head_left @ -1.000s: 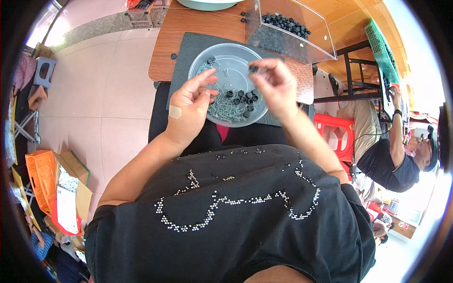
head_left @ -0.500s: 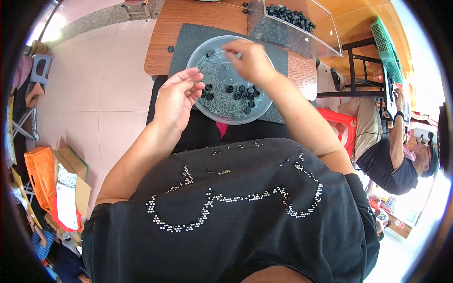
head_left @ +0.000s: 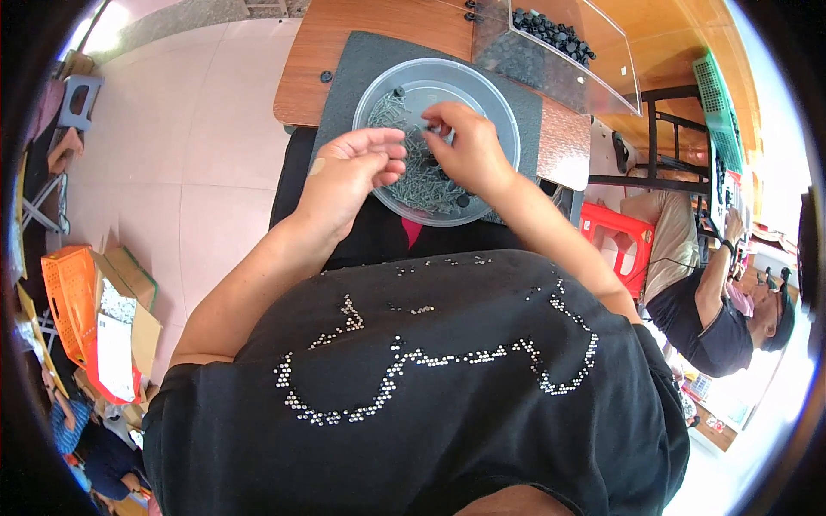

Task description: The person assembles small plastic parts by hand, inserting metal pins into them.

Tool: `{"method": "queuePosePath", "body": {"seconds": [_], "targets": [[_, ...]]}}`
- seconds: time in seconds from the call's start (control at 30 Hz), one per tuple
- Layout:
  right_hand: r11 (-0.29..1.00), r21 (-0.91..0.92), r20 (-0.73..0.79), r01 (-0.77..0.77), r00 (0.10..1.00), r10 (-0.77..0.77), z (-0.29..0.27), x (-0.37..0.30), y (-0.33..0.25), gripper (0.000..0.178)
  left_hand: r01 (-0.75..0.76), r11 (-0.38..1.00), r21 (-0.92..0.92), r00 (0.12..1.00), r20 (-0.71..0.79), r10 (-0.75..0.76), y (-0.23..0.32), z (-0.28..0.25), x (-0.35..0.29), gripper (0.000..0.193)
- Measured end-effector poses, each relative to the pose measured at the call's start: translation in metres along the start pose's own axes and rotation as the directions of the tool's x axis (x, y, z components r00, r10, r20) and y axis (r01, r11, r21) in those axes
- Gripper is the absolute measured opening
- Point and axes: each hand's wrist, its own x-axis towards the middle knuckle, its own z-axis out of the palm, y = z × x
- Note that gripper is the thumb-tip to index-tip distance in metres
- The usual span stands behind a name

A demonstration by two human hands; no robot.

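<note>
A round grey plastic basin (head_left: 509, 95) holds a heap of small screws (head_left: 422, 191) and several black round caps (head_left: 463, 200). My left hand (head_left: 354, 172) is over the basin's left side, thumb against curled fingers; anything between them is too small to make out. Close by on the right, my right hand (head_left: 471, 148) hovers above the screws. Its thumb and fingers are pinched together, with a dark spot at the tips that I cannot identify. Both hands hide part of the screws and caps.
Beneath the basin lies a dark grey mat (head_left: 348, 73) on a brown wooden table (head_left: 301, 90). A clear box (head_left: 559, 73) of black parts stands at the far right, and a loose black cap (head_left: 326, 76) lies at left. Another person (head_left: 701, 301) sits at right, near a red stool (head_left: 615, 245).
My right hand has come down from the basin's far side toward my left hand, its fingers now pinched. My left hand's fingers have curled in more. The whole view has shifted slightly.
</note>
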Motion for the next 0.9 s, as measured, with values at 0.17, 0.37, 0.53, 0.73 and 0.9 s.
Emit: {"method": "queuePosePath", "body": {"seconds": [0.17,0.37,0.53,0.73,0.9], "targets": [[0.900,0.419,-0.074,-0.121,0.983,0.167,-0.011,-0.041,-0.042,0.021,0.177,0.978,-0.109,0.977,0.142,-0.161,-0.002,0.017,-0.009,0.028],[0.927,0.374,-0.124,0.010,0.991,0.040,-0.013,-0.042,-0.040,0.014,0.116,0.986,-0.118,0.990,0.092,-0.105,-0.007,0.012,-0.007,0.026],[0.980,0.126,-0.098,-0.153,0.981,0.166,-0.023,-0.016,0.011,0.009,0.057,0.990,-0.128,0.998,0.042,-0.052,-0.004,0.008,-0.004,0.021],[0.973,-0.226,0.045,-0.053,0.997,0.065,-0.008,-0.004,0.037,0.011,0.110,0.977,-0.184,0.994,-0.001,-0.113,-0.003,0.003,-0.004,0.022],[0.916,-0.398,0.075,0.049,0.997,-0.021,0.000,-0.001,0.036,0.009,0.099,0.976,-0.192,0.995,-0.012,-0.103,-0.005,0.004,-0.003,0.024]]}}
